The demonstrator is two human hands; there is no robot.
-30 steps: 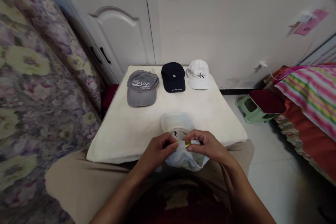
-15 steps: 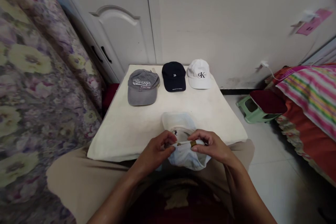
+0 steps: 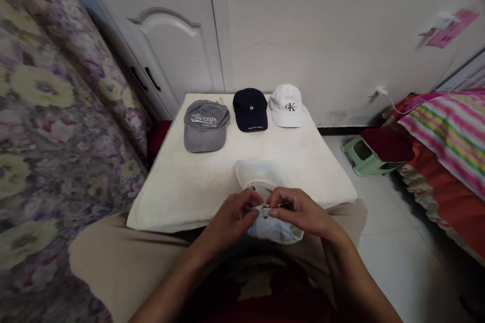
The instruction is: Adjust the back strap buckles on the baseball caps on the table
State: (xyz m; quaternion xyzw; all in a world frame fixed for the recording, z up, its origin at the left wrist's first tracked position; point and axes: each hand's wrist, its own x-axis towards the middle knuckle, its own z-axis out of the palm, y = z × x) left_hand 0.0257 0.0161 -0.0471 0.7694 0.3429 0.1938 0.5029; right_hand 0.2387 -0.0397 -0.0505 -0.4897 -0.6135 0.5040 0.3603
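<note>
A pale blue baseball cap (image 3: 273, 229) lies upside down at the table's near edge, its brim (image 3: 257, 171) pointing away from me. My left hand (image 3: 240, 212) pinches the cap's back strap from the left. From the other side my right hand (image 3: 291, 207) pinches the strap by its small metal buckle (image 3: 265, 210). The fingers of both hands almost meet there and partly cover the strap. Farther back sit a grey cap (image 3: 206, 126) with white lettering, a navy cap (image 3: 250, 109) and a white cap (image 3: 286, 106) with dark letters.
The caps are on a table with a cream cover (image 3: 182, 192). A floral curtain (image 3: 49, 136) hangs at left, beside a white cabinet (image 3: 162, 35). To the right are a green stool (image 3: 373, 154) with a dark red top and a bed with a striped cover (image 3: 450, 123).
My right hand has moved left along the strap, closer to my left hand. The buckle has shifted left with it and turned. The other caps stay in place.
</note>
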